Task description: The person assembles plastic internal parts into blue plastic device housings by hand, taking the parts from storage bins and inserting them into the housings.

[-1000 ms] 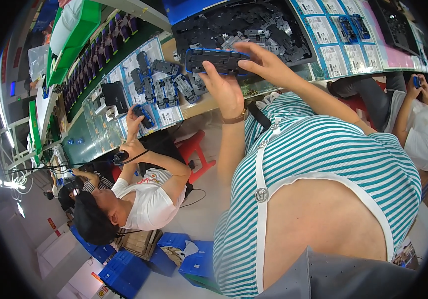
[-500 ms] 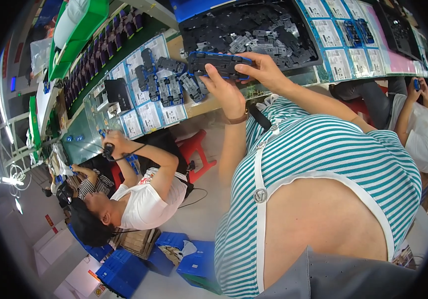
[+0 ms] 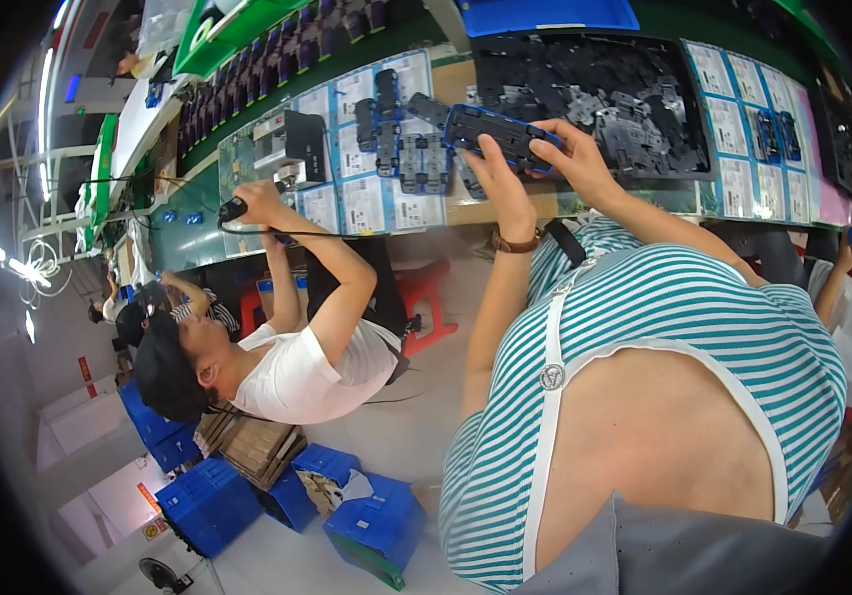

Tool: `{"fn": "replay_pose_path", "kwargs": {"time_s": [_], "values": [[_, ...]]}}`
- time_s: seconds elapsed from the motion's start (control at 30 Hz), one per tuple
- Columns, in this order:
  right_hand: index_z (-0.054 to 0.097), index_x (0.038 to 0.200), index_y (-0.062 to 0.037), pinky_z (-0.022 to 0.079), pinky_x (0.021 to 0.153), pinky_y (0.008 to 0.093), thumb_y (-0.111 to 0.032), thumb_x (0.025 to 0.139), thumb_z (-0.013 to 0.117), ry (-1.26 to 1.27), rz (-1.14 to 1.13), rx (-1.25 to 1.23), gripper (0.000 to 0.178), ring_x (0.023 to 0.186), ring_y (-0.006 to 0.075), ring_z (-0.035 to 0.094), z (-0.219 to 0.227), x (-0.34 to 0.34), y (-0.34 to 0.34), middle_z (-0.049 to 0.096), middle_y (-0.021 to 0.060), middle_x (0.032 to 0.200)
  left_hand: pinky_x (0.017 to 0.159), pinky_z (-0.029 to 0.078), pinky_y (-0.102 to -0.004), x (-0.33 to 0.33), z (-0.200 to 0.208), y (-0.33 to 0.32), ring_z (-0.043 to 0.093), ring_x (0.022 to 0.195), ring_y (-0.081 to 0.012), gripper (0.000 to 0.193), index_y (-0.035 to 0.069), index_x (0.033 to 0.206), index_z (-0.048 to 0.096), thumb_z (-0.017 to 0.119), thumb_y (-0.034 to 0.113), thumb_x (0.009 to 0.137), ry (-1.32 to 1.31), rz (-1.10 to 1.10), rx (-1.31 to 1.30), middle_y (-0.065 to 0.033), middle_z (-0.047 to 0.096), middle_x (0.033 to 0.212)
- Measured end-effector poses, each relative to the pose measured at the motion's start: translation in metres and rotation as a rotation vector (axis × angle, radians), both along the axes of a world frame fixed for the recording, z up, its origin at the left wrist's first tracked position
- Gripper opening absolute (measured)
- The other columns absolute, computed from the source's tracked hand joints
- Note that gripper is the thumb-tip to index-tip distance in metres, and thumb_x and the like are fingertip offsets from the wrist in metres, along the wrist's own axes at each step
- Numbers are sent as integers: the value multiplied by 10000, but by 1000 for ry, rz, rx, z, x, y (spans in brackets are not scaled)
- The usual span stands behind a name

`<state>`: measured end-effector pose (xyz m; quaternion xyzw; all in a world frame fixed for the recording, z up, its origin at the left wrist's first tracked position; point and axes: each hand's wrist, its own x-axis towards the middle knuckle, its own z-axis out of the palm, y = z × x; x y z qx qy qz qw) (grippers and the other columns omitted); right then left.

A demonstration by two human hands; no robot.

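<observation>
Both my hands hold a blue toy car (image 3: 486,132), its black underside turned up. My left hand (image 3: 505,193) grips it from below and in front, the thumb lying against the underside. At the right end of the car, my right hand (image 3: 582,164) pinches it between thumb and fingers. Just left of the held car, several similar toy cars (image 3: 424,164) lie underside up on printed sheets (image 3: 362,206). A black tray (image 3: 699,109) heaped with loose black chassis parts (image 3: 595,104) stands behind and right of my hands.
On the left a co-worker in a white shirt (image 3: 312,372) holds a black tool (image 3: 233,209) at the same bench. More printed sheets (image 3: 743,89) with two blue cars lie at the right. A red stool (image 3: 426,302) and blue crates (image 3: 376,516) are on the floor.
The held car has gone from nearly level to sloping down toward its right end, and both hands still hold it. The view has shifted, and the co-worker's tool hand is raised higher.
</observation>
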<state>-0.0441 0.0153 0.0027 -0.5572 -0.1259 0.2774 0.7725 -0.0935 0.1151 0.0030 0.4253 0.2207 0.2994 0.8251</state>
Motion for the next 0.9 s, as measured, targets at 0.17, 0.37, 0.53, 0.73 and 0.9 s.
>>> {"fn": "replay_pose_path", "kwargs": {"time_s": [0.17,0.37,0.53,0.73,0.9], "values": [[497,1231,-33,528,755,265,-164,903,617,-118,102,-90,373,924,107,576,3,-9,37,588,53,1076,867,437,-283,-20,-9,37,517,1023,-138,382,63,1263,388,559,187,946,-74,16,-73,-54,525,1144],[433,1335,-73,432,920,315,-236,923,577,-216,121,-228,466,1086,194,554,-18,-2,47,523,122,1235,686,514,-294,-31,-59,163,590,819,-138,219,61,1084,517,596,179,918,127,220,176,-48,593,968],[551,1220,-48,476,819,286,-186,886,606,-307,-24,-457,365,924,135,602,-20,13,0,615,69,1107,873,456,-370,-59,-169,322,568,961,-302,609,-102,1188,494,734,295,795,845,413,795,-234,560,1141],[629,1053,-38,497,773,309,-195,881,607,-379,-272,-646,233,865,173,639,-29,13,-92,677,87,942,729,499,-347,-63,-243,410,622,774,-215,445,-72,1022,637,660,333,837,875,-35,225,-107,668,934],[627,1078,-46,500,754,288,-224,903,588,-100,-497,-687,253,876,123,612,-41,11,-211,659,34,967,783,478,-357,-31,-236,366,595,894,-230,461,-84,1067,618,576,342,898,988,-71,549,-156,642,1026]]}}
